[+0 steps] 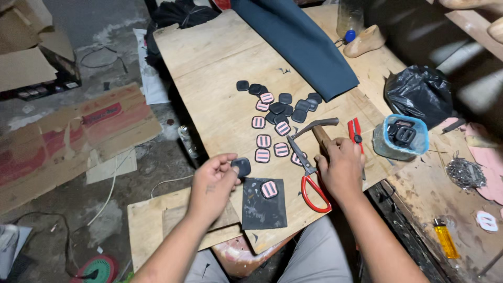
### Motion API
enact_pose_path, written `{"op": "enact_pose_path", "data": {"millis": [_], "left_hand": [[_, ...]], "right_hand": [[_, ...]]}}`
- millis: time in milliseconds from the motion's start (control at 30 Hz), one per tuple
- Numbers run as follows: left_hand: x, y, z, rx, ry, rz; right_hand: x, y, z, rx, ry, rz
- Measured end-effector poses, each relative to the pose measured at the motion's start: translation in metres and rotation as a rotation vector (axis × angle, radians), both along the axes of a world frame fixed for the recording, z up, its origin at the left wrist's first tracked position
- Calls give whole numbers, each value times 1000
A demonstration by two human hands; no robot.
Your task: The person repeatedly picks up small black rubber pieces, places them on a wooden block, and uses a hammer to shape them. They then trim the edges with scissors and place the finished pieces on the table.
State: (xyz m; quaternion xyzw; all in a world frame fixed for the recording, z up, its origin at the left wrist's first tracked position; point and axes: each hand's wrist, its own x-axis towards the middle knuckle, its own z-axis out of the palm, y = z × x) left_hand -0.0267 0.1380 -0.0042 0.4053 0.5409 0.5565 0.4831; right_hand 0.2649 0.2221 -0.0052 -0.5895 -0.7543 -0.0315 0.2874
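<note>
- Plywood desk (209, 57) stands over a littered concrete floor (105, 157) with flattened cardboard (78, 131); it carries a dark cloth (298, 42), scattered pads (277, 112) and red-handled scissors (312, 183).
- Left hand (212, 183) hovers at the desk's near edge, grip pinching a dark square pad (242, 166) beside a black mat (263, 204).
- Right hand (341, 166) has its grip wrapped, seemingly tight, around a hammer (318, 131) handle.

Dim concrete floor (105, 94) under cardboard (78, 131), plywood worktable (209, 63)
</note>
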Motion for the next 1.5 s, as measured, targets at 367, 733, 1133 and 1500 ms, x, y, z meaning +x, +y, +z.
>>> {"op": "enact_pose_path", "data": {"millis": [367,733,1133,1500], "left_hand": [[19,-101,18,-180,-200,35],[49,-137,16,-40,-320,-205],[49,-138,19,-218,-282,-123],[44,-133,7,-89,-230,-16]], "right_hand": [[-43,-140,17,-298,530,271],[-71,-169,4,-829,970,381],[-70,-169,-2,-893,1058,336],[-75,-174,-7,-894,1125,374]]}}
